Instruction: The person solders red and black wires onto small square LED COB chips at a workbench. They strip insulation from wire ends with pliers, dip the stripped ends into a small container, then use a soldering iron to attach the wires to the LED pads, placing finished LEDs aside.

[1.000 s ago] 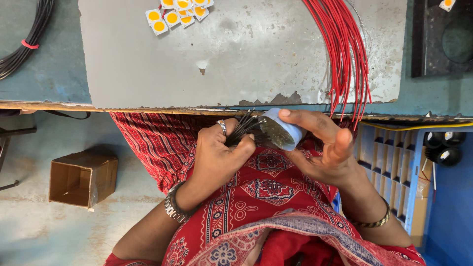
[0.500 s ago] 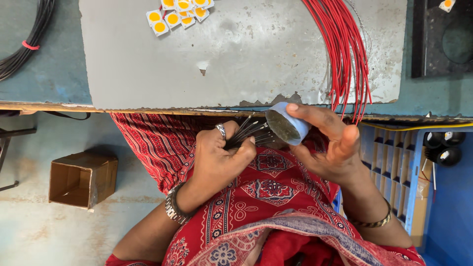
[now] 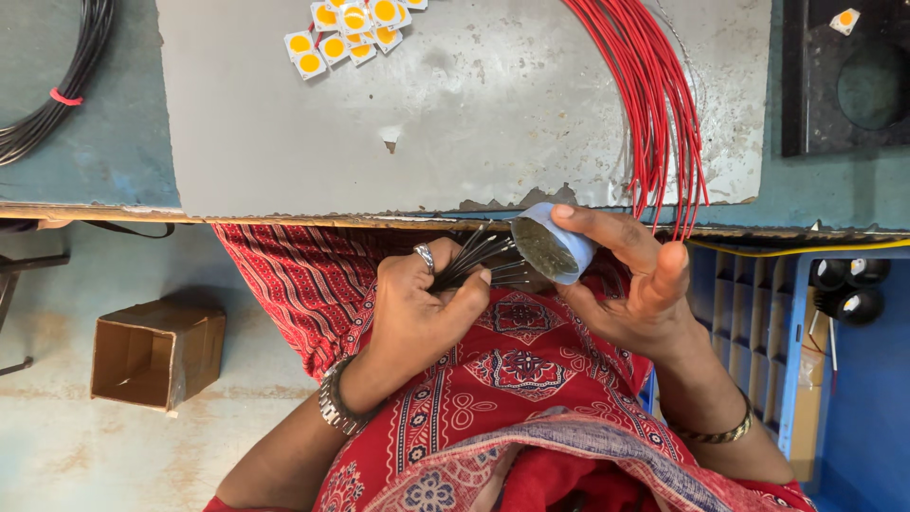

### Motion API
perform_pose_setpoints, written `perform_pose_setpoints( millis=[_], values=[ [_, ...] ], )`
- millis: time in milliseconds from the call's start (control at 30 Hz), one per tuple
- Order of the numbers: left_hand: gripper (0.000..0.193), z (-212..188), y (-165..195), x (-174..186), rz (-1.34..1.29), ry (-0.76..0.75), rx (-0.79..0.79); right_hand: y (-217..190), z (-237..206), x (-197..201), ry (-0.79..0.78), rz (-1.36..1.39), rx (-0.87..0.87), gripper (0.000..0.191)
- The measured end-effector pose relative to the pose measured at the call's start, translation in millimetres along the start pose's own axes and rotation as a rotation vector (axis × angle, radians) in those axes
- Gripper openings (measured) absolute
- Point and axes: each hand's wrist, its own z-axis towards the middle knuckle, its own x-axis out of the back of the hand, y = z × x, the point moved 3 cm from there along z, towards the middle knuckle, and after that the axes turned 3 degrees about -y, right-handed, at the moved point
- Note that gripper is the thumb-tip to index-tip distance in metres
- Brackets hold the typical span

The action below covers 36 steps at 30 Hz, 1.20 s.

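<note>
My left hand (image 3: 417, 308) grips a bunch of thin black wires (image 3: 474, 264) over my lap, their ends fanned out toward the right. My right hand (image 3: 635, 284) holds a small pale blue cup (image 3: 555, 248) tilted on its side, its mouth turned toward the wire ends. The cup's inside looks dark and greyish. The wire tips sit at or just short of the cup's mouth. Both hands are below the front edge of the grey work mat (image 3: 455, 123), above red patterned cloth (image 3: 493, 379).
A bundle of red wires (image 3: 659, 104) hangs over the table's front edge at right. Several small square yellow-centred chips (image 3: 346, 28) lie at the mat's far side. A black cable coil (image 3: 57, 85) lies far left. An open cardboard box (image 3: 152, 356) and a blue crate (image 3: 758, 322) sit on the floor.
The blue cup has tipped further and shifted slightly left toward the wire ends. My left hand stays closed on the black wires in nearly the same place.
</note>
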Motion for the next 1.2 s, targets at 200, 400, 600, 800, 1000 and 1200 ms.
perform_pose_setpoints(
  millis=[200,400,600,800,1000,1200],
  values=[
    [0.026,0.1,-0.8,0.3,0.0,-0.004,-0.026,-1.0,-0.3,-0.5,0.012,-0.01,-0.01,0.138],
    [0.027,0.2,-0.1,-1.4,-0.009,0.024,-0.033,-1.2,-0.5,0.2,0.009,-0.033,-0.018,0.138],
    [0.021,-0.3,2.7,-1.7,0.053,0.032,-0.059,-0.6,-1.0,-0.7,0.014,-0.03,-0.013,0.139],
    [0.023,0.1,2.9,-3.6,0.091,0.047,-0.108,0.1,-1.4,-0.4,0.012,-0.02,-0.018,0.139],
    [0.024,1.7,2.8,-5.7,0.093,0.048,-0.121,-1.3,-0.5,-1.8,0.013,-0.014,-0.013,0.139],
    [0.022,2.4,2.6,-7.0,0.08,0.034,-0.123,-2.3,-0.2,-3.5,0.009,-0.001,-0.008,0.14]
  ],
)
